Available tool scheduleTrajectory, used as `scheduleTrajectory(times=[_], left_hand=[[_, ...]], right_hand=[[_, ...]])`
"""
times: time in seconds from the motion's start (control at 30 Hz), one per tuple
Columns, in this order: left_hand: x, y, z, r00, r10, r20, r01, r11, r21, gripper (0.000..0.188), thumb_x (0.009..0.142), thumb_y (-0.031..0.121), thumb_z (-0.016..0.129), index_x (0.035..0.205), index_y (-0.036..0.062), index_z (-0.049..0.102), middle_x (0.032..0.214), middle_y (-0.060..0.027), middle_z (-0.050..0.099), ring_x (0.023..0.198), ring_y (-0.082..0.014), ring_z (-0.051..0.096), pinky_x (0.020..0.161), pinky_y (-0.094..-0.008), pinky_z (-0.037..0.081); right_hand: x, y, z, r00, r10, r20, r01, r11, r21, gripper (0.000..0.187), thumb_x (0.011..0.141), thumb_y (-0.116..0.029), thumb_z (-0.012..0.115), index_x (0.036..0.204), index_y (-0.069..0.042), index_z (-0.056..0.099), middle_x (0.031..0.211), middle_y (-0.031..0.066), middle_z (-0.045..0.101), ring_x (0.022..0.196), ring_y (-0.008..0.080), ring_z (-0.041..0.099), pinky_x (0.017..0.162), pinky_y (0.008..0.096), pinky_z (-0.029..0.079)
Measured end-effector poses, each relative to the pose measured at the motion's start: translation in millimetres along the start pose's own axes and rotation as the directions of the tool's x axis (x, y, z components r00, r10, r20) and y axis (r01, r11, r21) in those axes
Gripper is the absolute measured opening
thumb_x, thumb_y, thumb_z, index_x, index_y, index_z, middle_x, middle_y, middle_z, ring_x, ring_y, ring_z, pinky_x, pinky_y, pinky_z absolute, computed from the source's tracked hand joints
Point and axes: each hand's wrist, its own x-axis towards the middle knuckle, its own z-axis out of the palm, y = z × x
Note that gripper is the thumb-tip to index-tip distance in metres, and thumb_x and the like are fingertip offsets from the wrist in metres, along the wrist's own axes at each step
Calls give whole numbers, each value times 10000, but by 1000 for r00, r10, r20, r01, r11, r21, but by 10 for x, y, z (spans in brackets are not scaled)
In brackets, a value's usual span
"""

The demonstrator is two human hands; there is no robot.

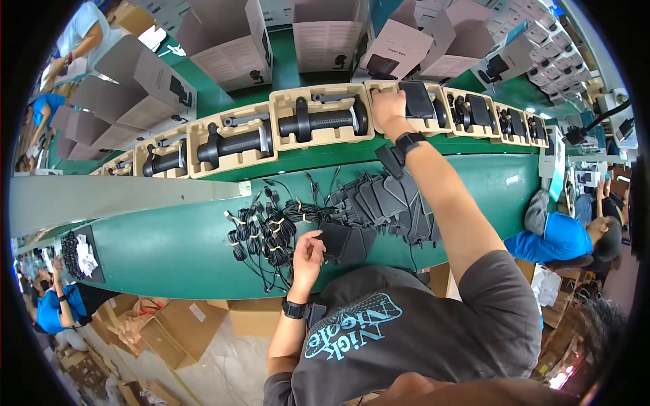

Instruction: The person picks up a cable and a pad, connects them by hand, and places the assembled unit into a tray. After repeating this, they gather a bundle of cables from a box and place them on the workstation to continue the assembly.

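Workbench (156, 252) in green stretches across, a row of beige moulded trays (325, 141) beyond its far edge. Flat black pads (379, 200) are heaped right of its middle, one lying nearest the front edge. Bundled black cables (276, 231) lie just left. The right hand (388, 108) reaches into a tray, fingertips hidden, grip unclear; the left hand (309, 254), loosely curled, is beside that front pad, any hold impossible to tell.
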Motion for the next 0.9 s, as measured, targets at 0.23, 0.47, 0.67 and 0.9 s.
scheduleTrajectory(times=[0.23,0.47,0.67,0.9], left_hand=[[-40,-37,-19,1000,20,16,-22,996,89,195,878,38,458,1072,40,478,730,3,497,526,-32,412,461,-165,345],[-157,88,-92,1000,-20,8,19,996,83,193,873,43,468,1065,37,481,734,-3,505,528,-41,422,471,-176,358],[-228,160,-150,999,-46,14,45,998,50,188,873,53,470,1059,36,486,721,-7,510,524,-44,426,469,-180,361],[-239,257,-79,993,-61,97,49,992,120,190,865,59,480,1053,38,492,702,-3,517,525,-39,435,472,-172,365]], right_hand=[[22,35,68,988,62,-138,-71,996,-60,201,777,-221,479,836,-134,650,1023,74,533,988,238,447,762,372,349],[29,177,-104,964,74,256,-121,977,174,321,745,-105,545,1059,-38,561,1118,183,466,969,331,537,810,370,475],[-1270,221,-480,897,-432,-94,432,902,-25,565,669,-68,552,1219,-125,431,1068,99,460,1044,282,437,881,426,354],[-1983,320,-95,766,-493,412,576,812,-98,828,755,-42,509,1395,-246,25,1439,121,100,1293,335,206,985,511,279]])
